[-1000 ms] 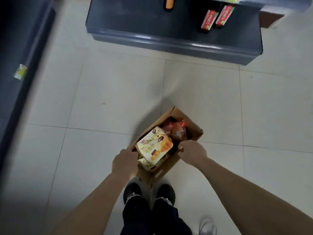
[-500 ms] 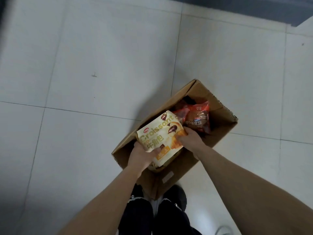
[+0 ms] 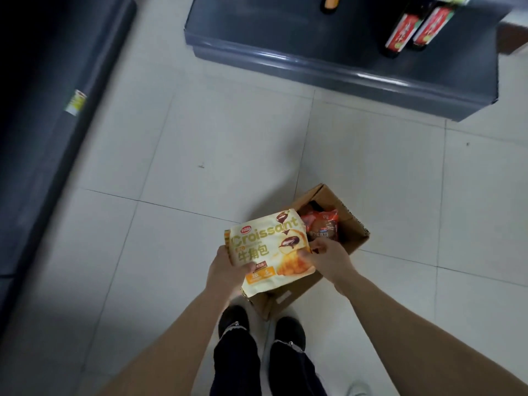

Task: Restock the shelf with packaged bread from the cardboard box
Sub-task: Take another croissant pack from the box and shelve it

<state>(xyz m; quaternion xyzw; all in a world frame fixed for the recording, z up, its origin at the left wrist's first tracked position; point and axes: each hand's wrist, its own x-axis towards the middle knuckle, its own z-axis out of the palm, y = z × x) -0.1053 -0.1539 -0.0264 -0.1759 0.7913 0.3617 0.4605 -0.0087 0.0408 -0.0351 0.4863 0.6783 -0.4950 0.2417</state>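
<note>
Croissant pack (image 3: pixel 267 250): you hold it over the cardboard box's (image 3: pixel 353 224) near end, hiding that part.
Left hand (image 3: pixel 227 271): clasps its left edge.
Right hand (image 3: pixel 328 257): pinches its right edge.
Box interior: an orange bread packet (image 3: pixel 324 225), partly covered.
Shelf (image 3: pixel 328 62): cut off at the top.

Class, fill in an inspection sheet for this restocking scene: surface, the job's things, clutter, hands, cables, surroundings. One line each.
Surface: pale tiled floor, bare around the box.
Job's things: open cardboard box on the floor; croissant pack held above it; orange-red bread packs inside.
Clutter: nothing seen.
Hands: left hand grips the pack's near-left edge; right hand grips its right edge.
Cables: nothing seen.
Surroundings: dark shelf ahead holding two red-labelled bottles; another dark shelf unit at left with a price tag.
</note>
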